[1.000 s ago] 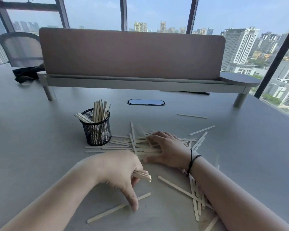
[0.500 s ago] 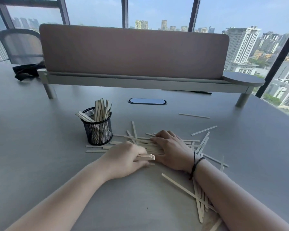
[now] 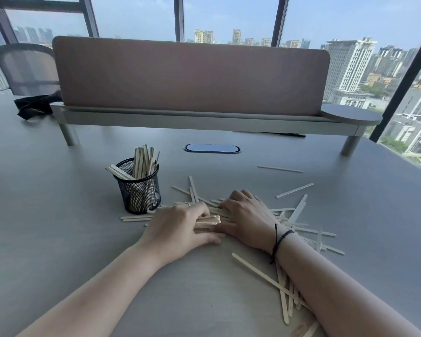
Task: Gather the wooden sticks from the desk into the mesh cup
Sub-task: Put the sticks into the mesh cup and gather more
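A black mesh cup [image 3: 139, 190] stands on the grey desk, holding several upright wooden sticks [image 3: 144, 161]. Just right of it lies a scattered pile of wooden sticks [image 3: 297, 215]. My left hand [image 3: 180, 224] is closed around a small bundle of sticks [image 3: 208, 220], its ends poking out toward my right hand. My right hand [image 3: 246, 215] lies on the pile, fingers curled over sticks beneath it. More sticks [image 3: 265, 276] lie near my right forearm, and single ones [image 3: 280, 169] lie farther back.
A pink divider panel [image 3: 190, 74] on a raised grey shelf [image 3: 204, 120] crosses the back of the desk. An oval cable port [image 3: 212, 148] sits behind the pile. A black item [image 3: 32, 105] and a mesh chair [image 3: 27, 66] are at far left.
My left hand, with its bundle, has moved from the near desk up into the pile beside my right hand. The right hand has stayed on the pile.
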`<move>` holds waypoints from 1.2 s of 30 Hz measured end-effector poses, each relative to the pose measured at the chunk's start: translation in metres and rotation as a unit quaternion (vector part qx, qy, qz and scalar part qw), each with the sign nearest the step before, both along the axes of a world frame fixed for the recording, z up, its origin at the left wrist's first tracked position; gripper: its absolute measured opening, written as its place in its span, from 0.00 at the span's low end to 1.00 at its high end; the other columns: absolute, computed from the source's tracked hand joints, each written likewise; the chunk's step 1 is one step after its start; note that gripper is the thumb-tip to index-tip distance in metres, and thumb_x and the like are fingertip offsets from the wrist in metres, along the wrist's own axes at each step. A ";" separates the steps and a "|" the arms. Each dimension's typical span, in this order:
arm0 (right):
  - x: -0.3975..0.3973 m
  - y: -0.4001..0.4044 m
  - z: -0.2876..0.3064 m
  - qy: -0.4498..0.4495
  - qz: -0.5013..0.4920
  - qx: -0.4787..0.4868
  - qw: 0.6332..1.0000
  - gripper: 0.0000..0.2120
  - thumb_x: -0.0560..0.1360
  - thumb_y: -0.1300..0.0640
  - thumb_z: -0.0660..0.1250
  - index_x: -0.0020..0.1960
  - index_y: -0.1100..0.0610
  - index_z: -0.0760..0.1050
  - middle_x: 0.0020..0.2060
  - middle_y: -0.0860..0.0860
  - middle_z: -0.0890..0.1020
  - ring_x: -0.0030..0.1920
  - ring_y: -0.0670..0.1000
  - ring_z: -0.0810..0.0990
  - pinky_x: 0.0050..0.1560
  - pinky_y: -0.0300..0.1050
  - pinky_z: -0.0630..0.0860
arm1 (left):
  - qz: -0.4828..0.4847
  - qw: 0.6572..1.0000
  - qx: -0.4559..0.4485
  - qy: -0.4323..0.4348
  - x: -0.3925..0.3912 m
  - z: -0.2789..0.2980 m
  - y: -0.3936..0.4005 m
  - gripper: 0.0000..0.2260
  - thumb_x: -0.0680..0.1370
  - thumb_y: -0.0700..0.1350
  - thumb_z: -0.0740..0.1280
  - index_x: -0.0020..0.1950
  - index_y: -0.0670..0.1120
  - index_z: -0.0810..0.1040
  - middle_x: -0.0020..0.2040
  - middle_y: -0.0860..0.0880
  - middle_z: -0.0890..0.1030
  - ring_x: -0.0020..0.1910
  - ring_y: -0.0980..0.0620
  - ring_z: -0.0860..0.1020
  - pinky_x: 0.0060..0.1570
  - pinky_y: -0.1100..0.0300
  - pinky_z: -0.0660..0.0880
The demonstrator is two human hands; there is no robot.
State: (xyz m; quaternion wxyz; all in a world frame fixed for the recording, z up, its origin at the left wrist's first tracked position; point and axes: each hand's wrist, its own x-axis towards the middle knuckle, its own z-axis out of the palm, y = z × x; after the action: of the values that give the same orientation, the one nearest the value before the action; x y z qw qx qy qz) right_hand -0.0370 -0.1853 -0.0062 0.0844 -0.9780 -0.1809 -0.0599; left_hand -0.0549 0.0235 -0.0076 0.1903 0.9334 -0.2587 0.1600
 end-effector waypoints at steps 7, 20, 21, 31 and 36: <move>0.001 0.000 0.000 -0.002 0.006 0.013 1.000 0.35 0.67 0.24 0.59 0.56 0.51 0.78 0.52 0.49 0.78 0.57 0.54 0.77 0.57 0.47 0.70 | 0.082 0.986 0.122 0.083 0.005 0.008 0.011 0.48 0.60 0.85 0.55 0.76 0.64 0.62 0.74 0.56 0.67 0.61 0.49 0.79 0.52 0.52 0.77; 0.002 0.000 0.001 0.000 0.019 0.016 1.000 0.42 0.63 0.21 0.48 0.57 0.51 0.76 0.53 0.49 0.77 0.58 0.52 0.76 0.55 0.46 0.67 | 0.022 0.998 0.047 0.042 0.005 -0.005 0.003 0.33 0.68 0.76 0.58 0.67 0.61 0.76 0.63 0.62 0.80 0.58 0.54 0.81 0.53 0.56 0.77; 0.002 -0.001 0.000 0.000 0.020 0.016 1.000 0.43 0.62 0.20 0.48 0.57 0.51 0.76 0.53 0.49 0.77 0.58 0.52 0.76 0.55 0.46 0.67 | 0.017 0.998 0.034 0.050 0.005 -0.005 0.004 0.32 0.69 0.75 0.61 0.68 0.61 0.76 0.64 0.62 0.80 0.59 0.55 0.81 0.55 0.57 0.77; 0.001 -0.004 -0.005 -0.023 0.014 0.075 0.997 0.36 0.64 0.21 0.54 0.54 0.49 0.75 0.50 0.47 0.76 0.55 0.52 0.76 0.54 0.46 0.69 | -0.029 0.994 -0.030 0.100 0.008 -0.004 0.013 0.22 0.73 0.57 0.66 0.69 0.64 0.73 0.59 0.60 0.84 0.57 0.57 0.82 0.55 0.56 0.78; -0.001 -0.006 -0.006 -0.042 -0.005 0.071 0.997 0.43 0.63 0.21 0.55 0.68 0.49 0.69 0.60 0.48 0.74 0.63 0.52 0.71 0.64 0.48 0.67 | -0.034 0.995 -0.045 0.087 0.009 -0.005 0.015 0.21 0.74 0.52 0.67 0.67 0.64 0.75 0.55 0.60 0.85 0.53 0.57 0.83 0.51 0.56 0.79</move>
State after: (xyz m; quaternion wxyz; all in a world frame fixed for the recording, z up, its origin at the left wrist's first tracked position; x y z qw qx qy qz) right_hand -0.0381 -0.1913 -0.0127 0.1455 -0.9670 -0.1751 -0.1144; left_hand -0.0461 0.0383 -0.0121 0.2595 0.9248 -0.2655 0.0835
